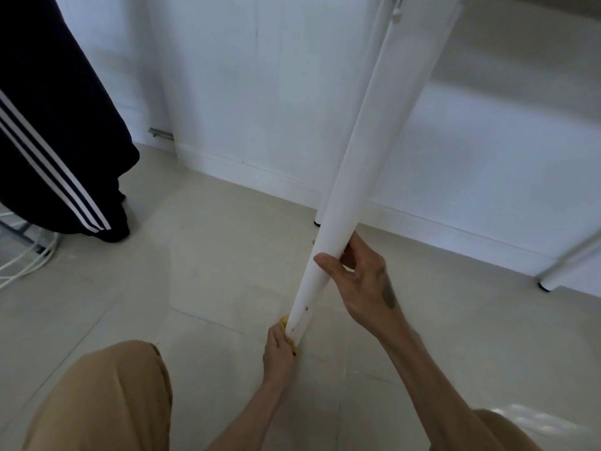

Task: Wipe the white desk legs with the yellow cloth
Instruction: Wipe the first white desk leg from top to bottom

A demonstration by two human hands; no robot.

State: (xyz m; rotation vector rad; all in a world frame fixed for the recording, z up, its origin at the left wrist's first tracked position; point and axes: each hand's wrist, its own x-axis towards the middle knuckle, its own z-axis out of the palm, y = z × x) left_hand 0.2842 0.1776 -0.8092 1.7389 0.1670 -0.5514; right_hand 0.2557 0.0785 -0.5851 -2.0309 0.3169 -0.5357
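Crouching low, you have both hands on the near desk leg (357, 177), a white tube that slants from the desk's underside at top right down to the floor (201, 288) in front of you. Your right hand (361, 281) grips it partway up, thumb across the front and fingers curled round the back, closed on the tube. Your left hand (278, 351) sits lower, at the very foot of the leg, closed on the yellow cloth (287, 333) and pressing it against the leg's left side. Only a small edge of cloth shows between your fingers and the tube; the rest is hidden in your grip. A few dark specks mark the leg just above the cloth.

A second leg (349, 125) stands right behind the near one, its black foot resting by the skirting board (260, 175). A third leg (566, 265) shows at the right edge, also black-footed. Your knees in tan trousers (107, 395) frame the bottom of the view. At the left, a dark garment with white stripes (55, 131) hangs down to the tiles, with white cables (29, 265) lying beside it.
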